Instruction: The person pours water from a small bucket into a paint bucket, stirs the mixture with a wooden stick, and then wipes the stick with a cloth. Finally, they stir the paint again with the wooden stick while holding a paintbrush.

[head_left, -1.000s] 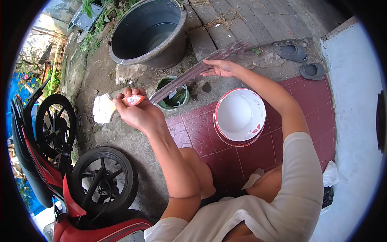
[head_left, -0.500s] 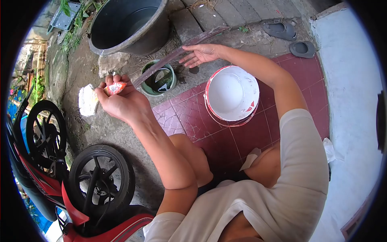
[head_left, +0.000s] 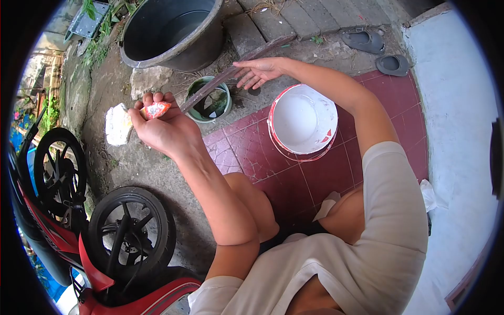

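My left hand (head_left: pixel 170 128) is palm up, its fingers curled around the red-and-white handle of a paintbrush (head_left: pixel 119 126) whose broad head is thick with white paint. A long, weathered wooden strip (head_left: pixel 257 51) runs diagonally from behind my left wrist toward the upper right, its near end hidden. At the middle of the strip, my right hand (head_left: pixel 258 71) is open with fingers spread, one fingertip right at the wood. Below it on the tiles stands a white bucket (head_left: pixel 296 118) with white paint inside and a red-smeared rim. Under the strip sits a small green pail (head_left: pixel 227 107) holding dark water.
A large black tub (head_left: pixel 202 52) stands at the upper left. Red motorcycle parts and a black wheel (head_left: pixel 131 231) fill the lower left. Grey slip-on shoes (head_left: pixel 392 65) lie at the upper right beside a white wall (head_left: pixel 457 131). Red tiles (head_left: pixel 286 191) lie under the bucket.
My left hand and the paintbrush have shifted slightly right and up, with the brush turned a little. My right hand has moved slightly left along the wooden strip.
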`<state>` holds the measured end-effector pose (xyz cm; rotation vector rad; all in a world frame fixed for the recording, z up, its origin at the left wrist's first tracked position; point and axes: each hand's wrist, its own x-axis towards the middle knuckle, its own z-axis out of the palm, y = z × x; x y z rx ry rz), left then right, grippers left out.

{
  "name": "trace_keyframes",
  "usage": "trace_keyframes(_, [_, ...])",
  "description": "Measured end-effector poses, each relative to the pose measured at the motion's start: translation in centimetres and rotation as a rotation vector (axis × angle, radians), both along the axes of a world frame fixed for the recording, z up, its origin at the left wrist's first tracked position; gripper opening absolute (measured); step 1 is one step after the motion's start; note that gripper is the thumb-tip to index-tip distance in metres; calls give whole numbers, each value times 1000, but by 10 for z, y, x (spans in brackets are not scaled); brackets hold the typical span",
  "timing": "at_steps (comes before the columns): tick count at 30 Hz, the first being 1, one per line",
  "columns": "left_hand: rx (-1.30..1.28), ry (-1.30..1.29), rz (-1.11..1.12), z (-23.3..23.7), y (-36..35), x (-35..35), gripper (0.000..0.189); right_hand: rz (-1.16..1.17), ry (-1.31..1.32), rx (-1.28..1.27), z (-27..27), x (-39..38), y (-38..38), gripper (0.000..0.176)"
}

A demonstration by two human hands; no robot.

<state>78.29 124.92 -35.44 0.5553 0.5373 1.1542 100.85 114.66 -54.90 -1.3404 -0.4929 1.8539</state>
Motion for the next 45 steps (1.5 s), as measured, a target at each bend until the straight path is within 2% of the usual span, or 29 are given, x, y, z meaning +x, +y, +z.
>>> trace_keyframes(5, [-13,-36,-43,-1,-2,-1,28,160,-175,-43,17,-3,-10,116])
trace_keyframes(8, [-4,-58,-86,-1,-9,1,26,191,-360,-42,41,0,-27,118])
trace_keyframes(11, [-66,-18,-79,7,-19,6,27,94,-573,-67,69,13,-51,103])
trace_keyframes(14, [-42,-38,-106,5,-22,6,27,-157,-1016,50,91,22,-100,75])
trace_keyframes(17, [-48,-31,-126,2,-29,12,26,-460,-1205,35,124,3,-187,36])
trace_keyframes(18, [-43,-28,-147,1,-32,14,25,-524,-1190,53,132,-13,-220,32])
trace_keyframes(21, [-72,-10,-191,5,-46,18,24,-694,-1020,-189,148,-86,-314,49])
trace_keyframes(22, [-63,0,-234,6,-50,18,24,-667,-1001,-275,138,-107,-352,49])
trace_keyframes(23, [-55,13,-272,7,-53,17,25,-650,-933,-420,135,-132,-385,45])
trace_keyframes(25, [-46,13,-383,12,-54,13,24,-766,-775,-596,119,-187,-447,36])
trace_keyframes(26, [-2,31,-452,13,-50,11,24,-834,-809,-557,92,-219,-489,33])
trace_keyframes(28, [82,84,-536,17,-36,7,26,-943,-781,-690,54,-284,-544,34])
trace_keyframes(30, [161,161,-573,24,-19,4,28,-1000,-870,-600,-17,-354,-617,22])
trace_keyframes(33, [298,231,-704,35,-3,-13,32,-1012,-777,-790,-27,-439,-637,22])
trace_keyframes(36, [378,432,-747,45,5,-22,38,-1037,-661,-941,-17,-490,-640,21])
trace_keyframes(39, [545,668,-791,33,12,-34,41,-1061,-572,-1017,-15,-531,-650,21])
trace_keyframes(43, [580,849,-807,-33,20,-55,47,-1089,-488,-1101,-11,-577,-664,21])
trace_keyframes(45, [722,971,-770,-75,26,-62,53,-1101,-469,-1132,-9,-587,-667,20])
